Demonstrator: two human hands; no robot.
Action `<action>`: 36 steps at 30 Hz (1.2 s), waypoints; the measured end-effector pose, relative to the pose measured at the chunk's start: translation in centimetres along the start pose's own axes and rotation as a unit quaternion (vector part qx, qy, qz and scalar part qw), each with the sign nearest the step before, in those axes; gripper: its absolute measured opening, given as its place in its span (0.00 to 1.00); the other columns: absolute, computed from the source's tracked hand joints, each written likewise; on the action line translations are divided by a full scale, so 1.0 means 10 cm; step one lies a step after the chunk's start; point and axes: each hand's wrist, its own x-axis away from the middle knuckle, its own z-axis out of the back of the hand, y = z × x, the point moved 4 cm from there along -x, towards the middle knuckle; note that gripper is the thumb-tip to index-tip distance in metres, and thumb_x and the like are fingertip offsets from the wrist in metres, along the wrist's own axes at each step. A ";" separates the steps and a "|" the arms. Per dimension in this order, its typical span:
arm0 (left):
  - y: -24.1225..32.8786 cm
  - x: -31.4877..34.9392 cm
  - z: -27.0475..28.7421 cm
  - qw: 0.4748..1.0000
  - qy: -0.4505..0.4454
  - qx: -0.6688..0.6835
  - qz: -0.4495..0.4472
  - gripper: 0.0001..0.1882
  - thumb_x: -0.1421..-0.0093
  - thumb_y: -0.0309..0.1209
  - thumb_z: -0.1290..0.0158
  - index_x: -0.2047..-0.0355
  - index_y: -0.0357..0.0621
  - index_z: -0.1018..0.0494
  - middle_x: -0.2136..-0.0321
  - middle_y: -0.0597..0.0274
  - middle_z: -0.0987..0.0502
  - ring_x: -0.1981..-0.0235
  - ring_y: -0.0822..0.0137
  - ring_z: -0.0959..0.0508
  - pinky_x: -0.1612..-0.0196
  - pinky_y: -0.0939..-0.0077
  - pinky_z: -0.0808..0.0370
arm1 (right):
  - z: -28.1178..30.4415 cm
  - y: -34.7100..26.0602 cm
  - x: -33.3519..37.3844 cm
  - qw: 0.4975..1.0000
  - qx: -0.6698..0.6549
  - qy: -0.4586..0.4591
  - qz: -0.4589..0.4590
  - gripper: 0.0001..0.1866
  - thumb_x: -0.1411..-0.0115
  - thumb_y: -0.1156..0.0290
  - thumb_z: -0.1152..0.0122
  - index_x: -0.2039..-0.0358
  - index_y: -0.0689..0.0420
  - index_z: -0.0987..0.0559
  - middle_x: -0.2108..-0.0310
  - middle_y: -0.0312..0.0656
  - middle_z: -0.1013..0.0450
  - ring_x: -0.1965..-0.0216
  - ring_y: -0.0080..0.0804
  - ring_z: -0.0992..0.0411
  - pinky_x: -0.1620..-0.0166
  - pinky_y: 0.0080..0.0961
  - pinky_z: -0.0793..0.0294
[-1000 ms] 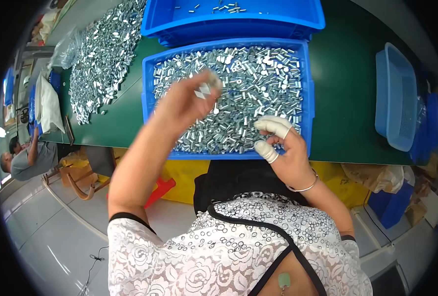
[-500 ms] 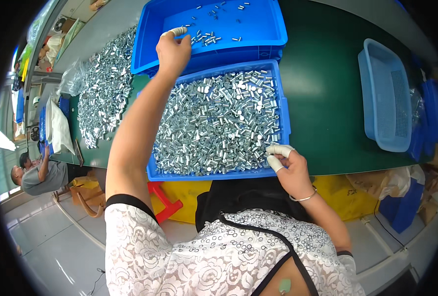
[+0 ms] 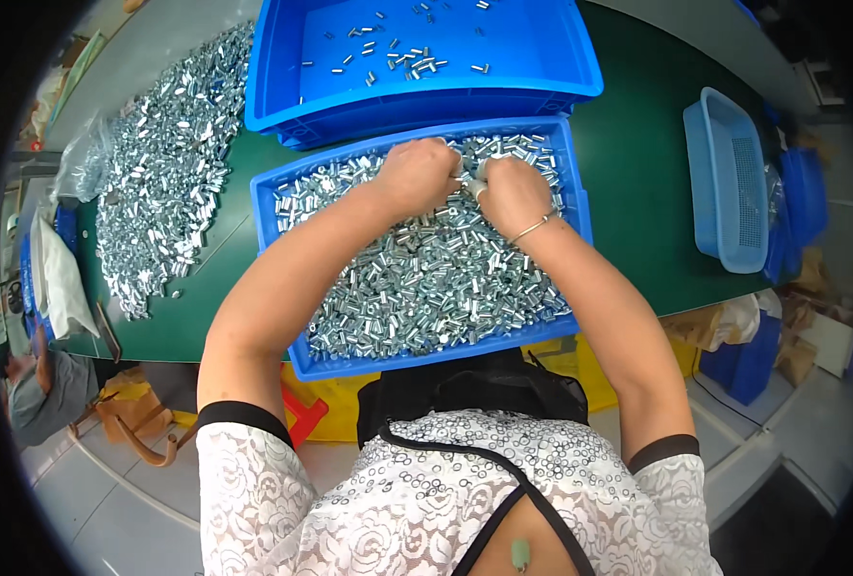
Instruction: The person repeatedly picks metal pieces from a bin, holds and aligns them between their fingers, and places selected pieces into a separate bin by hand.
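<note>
Since the earlier frame, the left hand (image 3: 420, 177) has moved from the deep, bright-blue plastic bin (image 3: 426, 104) to beside the right hand (image 3: 516, 197), above the shallow blue plastic tray (image 3: 445, 355). Small silver metal cylinders (image 3: 417, 278) fill this tray. Both hands are curled; whether they grasp any cylinders, I cannot tell.

No text, label, number or sign can be read: the deep bright-blue plastic bin (image 3: 445, 108), the shallow blue plastic tray (image 3: 436, 358), the small silvery metal cylinders (image 3: 426, 278) and the pale-blue perforated plastic basket (image 3: 716, 182) show nothing legible (the cluttered edges of the view are too small and blurred to tell).
</note>
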 end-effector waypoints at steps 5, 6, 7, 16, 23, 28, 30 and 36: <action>-0.17 -0.06 -0.03 0.989 -0.123 0.038 0.077 0.08 0.52 0.32 0.45 0.74 0.41 0.24 0.70 0.50 0.24 0.65 0.51 0.23 0.62 0.60 0.27 | -0.07 0.00 -0.16 0.991 0.031 -0.112 -0.065 0.10 0.53 0.68 0.39 0.71 0.59 0.19 0.69 0.54 0.24 0.65 0.49 0.25 0.60 0.38 0.25; -0.19 -0.04 -0.05 0.988 -0.120 0.049 0.080 0.08 0.52 0.32 0.45 0.75 0.41 0.24 0.70 0.50 0.24 0.65 0.52 0.23 0.62 0.60 0.27 | -0.10 0.02 -0.17 0.992 0.006 -0.106 -0.066 0.09 0.55 0.68 0.38 0.73 0.59 0.19 0.72 0.52 0.24 0.68 0.47 0.25 0.61 0.37 0.25; -0.20 -0.02 -0.06 0.988 -0.117 0.060 0.084 0.08 0.53 0.32 0.45 0.75 0.41 0.25 0.70 0.50 0.24 0.65 0.52 0.23 0.62 0.59 0.27 | -0.12 0.04 -0.17 0.993 -0.020 -0.101 -0.066 0.08 0.56 0.68 0.37 0.76 0.58 0.19 0.74 0.51 0.24 0.70 0.46 0.24 0.62 0.35 0.26; -0.16 0.08 -0.06 0.995 -0.061 0.070 0.038 0.10 0.54 0.29 0.47 0.71 0.39 0.23 0.66 0.48 0.23 0.61 0.51 0.23 0.56 0.59 0.27 | -0.04 -0.01 -0.16 0.988 -0.047 -0.137 -0.048 0.09 0.58 0.68 0.35 0.76 0.58 0.18 0.77 0.48 0.24 0.73 0.40 0.25 0.64 0.31 0.26; -0.15 0.06 0.01 0.987 -0.153 0.018 0.048 0.11 0.54 0.29 0.46 0.69 0.38 0.23 0.64 0.48 0.23 0.60 0.52 0.23 0.56 0.60 0.26 | -0.07 0.03 -0.19 0.976 -0.072 -0.193 -0.066 0.10 0.57 0.67 0.34 0.75 0.60 0.18 0.78 0.46 0.23 0.74 0.35 0.25 0.66 0.28 0.27; -0.19 0.07 0.03 0.984 -0.154 0.036 0.076 0.06 0.55 0.31 0.44 0.80 0.43 0.23 0.76 0.54 0.22 0.69 0.55 0.22 0.64 0.62 0.26 | -0.07 0.02 -0.20 0.945 -0.154 -0.278 -0.078 0.14 0.56 0.61 0.34 0.75 0.60 0.18 0.70 0.46 0.22 0.66 0.37 0.24 0.60 0.30 0.26; -0.17 0.05 0.02 0.979 -0.185 0.029 0.080 0.07 0.55 0.33 0.43 0.80 0.43 0.22 0.76 0.53 0.22 0.70 0.56 0.21 0.65 0.63 0.26 | -0.10 -0.01 -0.27 0.938 -0.137 -0.307 -0.078 0.14 0.56 0.61 0.33 0.76 0.60 0.18 0.70 0.46 0.22 0.67 0.37 0.24 0.61 0.30 0.26; -0.23 0.02 -0.05 0.954 -0.230 0.095 0.166 0.15 0.56 0.34 0.41 0.68 0.37 0.23 0.64 0.47 0.22 0.61 0.52 0.22 0.57 0.62 0.25 | -0.10 -0.04 -0.28 0.918 -0.167 -0.351 -0.084 0.10 0.55 0.67 0.33 0.78 0.61 0.19 0.82 0.41 0.25 0.77 0.26 0.28 0.70 0.26 0.29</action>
